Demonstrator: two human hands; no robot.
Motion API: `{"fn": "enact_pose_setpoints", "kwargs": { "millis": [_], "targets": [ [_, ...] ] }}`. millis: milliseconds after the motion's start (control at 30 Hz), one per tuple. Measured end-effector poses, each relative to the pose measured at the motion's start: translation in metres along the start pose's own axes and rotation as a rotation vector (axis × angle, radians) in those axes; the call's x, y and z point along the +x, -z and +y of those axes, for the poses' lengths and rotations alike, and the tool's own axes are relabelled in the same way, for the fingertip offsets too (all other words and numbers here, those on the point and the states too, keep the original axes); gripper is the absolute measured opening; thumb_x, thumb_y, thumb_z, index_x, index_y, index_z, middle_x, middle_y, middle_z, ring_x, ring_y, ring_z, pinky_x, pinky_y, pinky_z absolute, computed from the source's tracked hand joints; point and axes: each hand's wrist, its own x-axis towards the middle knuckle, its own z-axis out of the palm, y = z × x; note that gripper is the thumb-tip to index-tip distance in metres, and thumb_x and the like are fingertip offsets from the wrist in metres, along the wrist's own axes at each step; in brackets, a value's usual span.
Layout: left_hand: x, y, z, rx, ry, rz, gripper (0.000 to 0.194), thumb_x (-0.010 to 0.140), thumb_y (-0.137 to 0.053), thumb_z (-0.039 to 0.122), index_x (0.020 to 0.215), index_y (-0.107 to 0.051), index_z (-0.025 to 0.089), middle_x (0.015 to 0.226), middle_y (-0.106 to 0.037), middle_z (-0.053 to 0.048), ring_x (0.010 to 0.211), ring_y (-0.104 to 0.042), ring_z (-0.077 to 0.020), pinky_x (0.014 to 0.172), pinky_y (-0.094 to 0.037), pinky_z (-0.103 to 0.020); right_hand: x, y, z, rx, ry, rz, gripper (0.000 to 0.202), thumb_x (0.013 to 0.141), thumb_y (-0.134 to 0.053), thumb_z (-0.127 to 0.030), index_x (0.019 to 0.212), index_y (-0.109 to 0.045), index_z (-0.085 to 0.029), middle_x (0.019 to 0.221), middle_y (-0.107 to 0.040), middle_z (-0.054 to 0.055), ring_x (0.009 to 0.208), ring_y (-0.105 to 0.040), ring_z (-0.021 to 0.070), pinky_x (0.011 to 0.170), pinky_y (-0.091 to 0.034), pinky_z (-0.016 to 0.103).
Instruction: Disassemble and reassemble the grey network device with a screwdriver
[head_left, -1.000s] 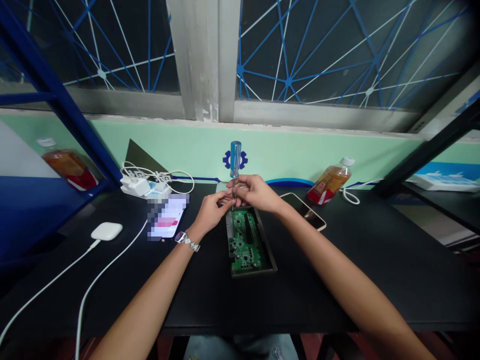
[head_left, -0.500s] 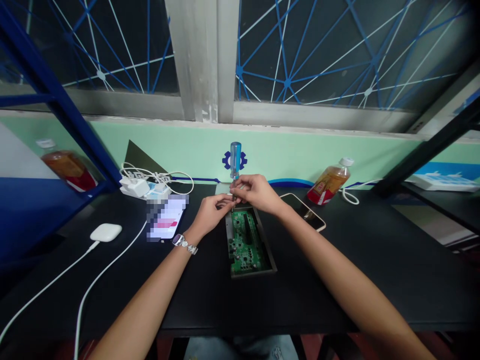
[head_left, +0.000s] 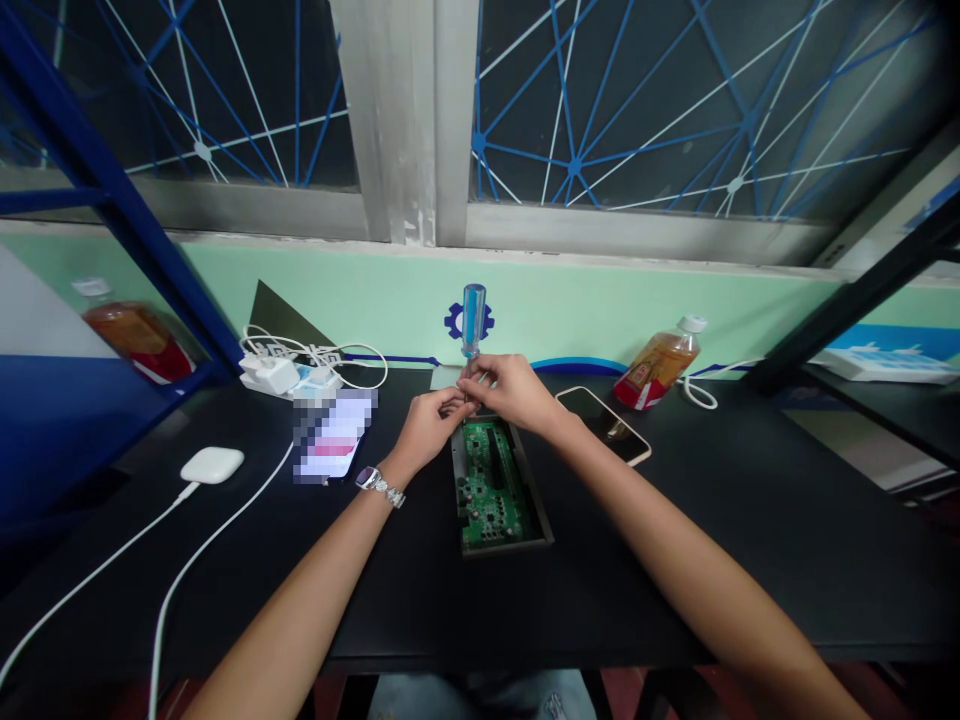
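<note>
A screwdriver [head_left: 473,318] with a clear blue handle stands upright at the far left corner of an open metal case. My right hand [head_left: 508,388] is closed around its shaft just below the handle. My left hand [head_left: 435,425] has its fingers pinched together low at the shaft, by the case's corner; whether it grips the shaft or something small is hidden. Inside the metal case [head_left: 546,520] lies a green circuit board [head_left: 491,490] with a black slot. The screwdriver's tip is hidden behind my fingers.
Left of my hands lie a lit phone [head_left: 337,440], a white power strip [head_left: 289,378] with cables and a white charging case [head_left: 212,464]. On the right are a dark-screened phone [head_left: 607,425] and a drink bottle [head_left: 660,365]. Behind the black desk [head_left: 712,600] is a green wall.
The screwdriver's handle has shifted slightly right and turned. My left hand and wrist have moved a little to the right, and my right hand has moved slightly down.
</note>
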Motion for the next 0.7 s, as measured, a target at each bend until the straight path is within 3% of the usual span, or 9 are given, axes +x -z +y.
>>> {"fn": "enact_pose_setpoints", "kwargs": {
  "millis": [167,367,500,700],
  "targets": [
    [-0.005,0.010,0.009,0.033,-0.006,-0.010,0.026,0.088,-0.063,0.034,0.102,-0.070,0.014,0.097,-0.075,-0.009,0.085,-0.071,-0.0206,0.081,-0.056,-0.031,0.000,0.002,0.001,0.048,0.029,-0.034,0.013,0.090,-0.054,-0.025,0.088,-0.064,-0.017,0.070,-0.069,0.003,0.065,-0.068,0.0167,0.067,-0.052,0.029],
    [-0.008,0.021,0.021,0.133,-0.056,0.058,0.025,0.090,-0.060,0.034,0.104,-0.070,0.016,0.102,-0.074,-0.009,0.089,-0.070,-0.0205,0.085,-0.055,-0.033,-0.013,0.010,0.008,0.353,-0.043,0.046,0.019,0.095,-0.052,-0.037,0.094,-0.056,-0.018,0.088,-0.071,0.008,0.069,-0.069,0.0177,0.065,-0.056,0.032],
    [-0.011,0.023,0.029,0.162,-0.048,-0.042,0.022,0.090,-0.060,0.033,0.104,-0.070,0.018,0.102,-0.073,-0.007,0.088,-0.069,-0.0187,0.082,-0.055,-0.032,-0.038,0.012,0.018,0.650,-0.086,0.193,0.023,0.093,-0.055,-0.044,0.094,-0.049,-0.021,0.088,-0.071,0.005,0.069,-0.070,0.0162,0.067,-0.057,0.032],
    [-0.023,0.019,0.034,0.181,-0.043,-0.160,0.019,0.088,-0.064,0.032,0.101,-0.070,0.019,0.098,-0.073,-0.006,0.086,-0.068,-0.0169,0.080,-0.055,-0.030,-0.074,0.002,0.038,0.891,-0.138,0.478,0.034,0.080,-0.075,-0.031,0.091,-0.043,-0.025,0.084,-0.071,-0.001,0.067,-0.070,0.0150,0.068,-0.057,0.030]
  ]
}}
